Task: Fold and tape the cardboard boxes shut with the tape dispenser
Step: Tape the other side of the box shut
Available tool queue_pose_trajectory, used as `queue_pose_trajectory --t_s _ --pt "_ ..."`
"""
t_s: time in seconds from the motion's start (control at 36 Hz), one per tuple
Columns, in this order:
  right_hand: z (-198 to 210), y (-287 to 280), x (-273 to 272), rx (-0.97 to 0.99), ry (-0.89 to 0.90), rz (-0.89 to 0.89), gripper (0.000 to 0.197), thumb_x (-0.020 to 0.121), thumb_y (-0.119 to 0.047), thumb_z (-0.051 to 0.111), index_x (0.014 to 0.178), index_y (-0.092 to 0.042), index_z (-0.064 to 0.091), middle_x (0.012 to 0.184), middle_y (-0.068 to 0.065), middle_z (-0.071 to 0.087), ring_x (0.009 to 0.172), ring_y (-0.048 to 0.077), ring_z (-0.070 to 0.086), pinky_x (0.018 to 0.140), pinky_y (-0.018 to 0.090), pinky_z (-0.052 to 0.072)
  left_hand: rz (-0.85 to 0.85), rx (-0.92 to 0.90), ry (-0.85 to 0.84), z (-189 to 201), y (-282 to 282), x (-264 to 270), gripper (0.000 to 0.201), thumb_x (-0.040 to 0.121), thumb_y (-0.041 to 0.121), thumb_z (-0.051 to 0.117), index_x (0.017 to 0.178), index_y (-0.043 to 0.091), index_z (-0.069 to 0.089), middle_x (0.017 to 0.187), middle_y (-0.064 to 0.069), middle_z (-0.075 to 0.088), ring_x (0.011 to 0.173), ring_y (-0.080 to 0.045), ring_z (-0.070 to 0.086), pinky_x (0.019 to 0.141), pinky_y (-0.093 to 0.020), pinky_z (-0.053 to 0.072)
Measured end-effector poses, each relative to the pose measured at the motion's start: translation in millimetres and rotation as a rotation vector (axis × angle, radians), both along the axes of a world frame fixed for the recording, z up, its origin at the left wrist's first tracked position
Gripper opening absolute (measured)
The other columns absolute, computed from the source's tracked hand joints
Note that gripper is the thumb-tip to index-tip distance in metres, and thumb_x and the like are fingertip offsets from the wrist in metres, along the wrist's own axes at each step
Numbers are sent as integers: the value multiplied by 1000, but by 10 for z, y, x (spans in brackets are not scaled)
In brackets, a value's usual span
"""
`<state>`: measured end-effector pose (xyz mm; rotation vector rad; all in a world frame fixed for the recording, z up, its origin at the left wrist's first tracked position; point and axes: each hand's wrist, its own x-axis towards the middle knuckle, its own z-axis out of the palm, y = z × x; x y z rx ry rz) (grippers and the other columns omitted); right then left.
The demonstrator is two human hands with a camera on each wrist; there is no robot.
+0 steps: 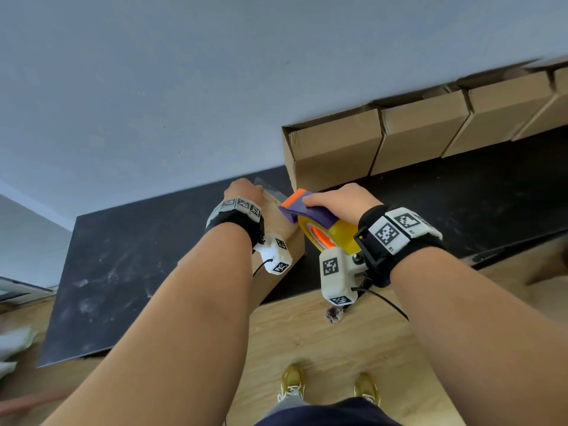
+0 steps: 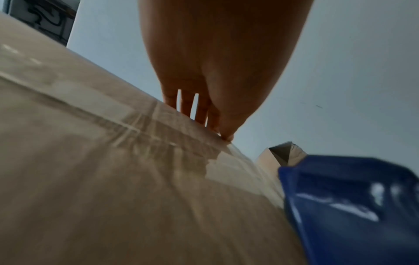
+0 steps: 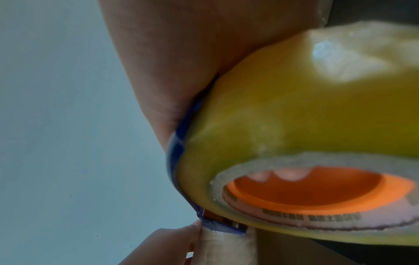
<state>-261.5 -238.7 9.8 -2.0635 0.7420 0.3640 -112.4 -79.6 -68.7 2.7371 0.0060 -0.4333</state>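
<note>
Cardboard first: the box (image 1: 278, 229) you are sealing stands on the black desk (image 1: 123, 272) just in front of you, its taped top under your left forearm, with a clear tape strip (image 2: 145, 129) running along the seam to the far edge. Your tape dispenser (image 1: 310, 213) (purple body, orange tip, yellowish roll) sits at the box's far right corner, nose toward that edge.

What could go wrong from here, as I judge it: the strip looks wrinkled near the far edge in the left wrist view, so if you pull the dispenser on without smoothing it, creases may set and the seam may lift. Where the tape overhangs the edge it may fold back on itself and stick to your fingers (image 2: 199, 111). If the cutter is drawn at a slant, the tape may tear ragged or stretch instead of parting. Leaning too hard with the left arm could also bow the flaps inward.

Your left hand (image 1: 242, 190) reaches over the box top with fingers straight and a little apart, tips pressing at the far edge where the tape ends; the wrist is bent down, forearm along the box. Your right hand (image 1: 341, 199) is wrapped over the top of the dispenser, fingers curled round it (two fingertips show through the roll's orange core), wrist level, just right of the left hand.

Further out, a row of open boxes (image 1: 424, 130) lines the wall on the desk's right.
</note>
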Motion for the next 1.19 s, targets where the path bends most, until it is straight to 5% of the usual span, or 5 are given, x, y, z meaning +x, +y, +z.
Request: queue_pose_trajectory --t_s 0.14,0.25,0.44,0.92,1.19 --pt "-3 -8 -6 10 8 -6 58 77 -56 71 113 -11 62 103 4 64 83 16 58 64 26 41 113 57 -14 24 -169 -103 38 99 23 43 129 1 49 135 -18 44 123 -33 47 99 -40 39" --pt "-13 -23 -18 4 23 3 55 77 -56 71 110 -12 60 96 2 62 81 14 58 60 25 40 244 19 -119 42 -203 -127 45 92 19 55 131 7 38 136 -14 37 123 -31 42 97 -41 40" --pt "-23 -18 -25 4 -5 10 51 78 -55 71 102 -12 62 88 1 62 79 14 58 65 26 43 -251 110 -277 84 -40 -102 31 90 6 47 109 15 70 115 -10 60 107 -29 56 85 -35 48" --pt "-38 -19 -93 41 -29 15 38 79 -53 70 86 -18 60 89 1 62 76 13 57 71 29 46 -328 42 -262 -99 6 -457 27 95 18 45 114 11 62 118 -7 58 118 -26 49 93 -30 41" --pt "-75 -86 -279 71 -28 10 36 80 -52 70 77 -19 56 87 1 61 77 14 57 67 28 44 -507 335 -118 -52 21 -618 46 99 16 40 144 13 34 154 -4 18 141 -24 17 108 -52 29"
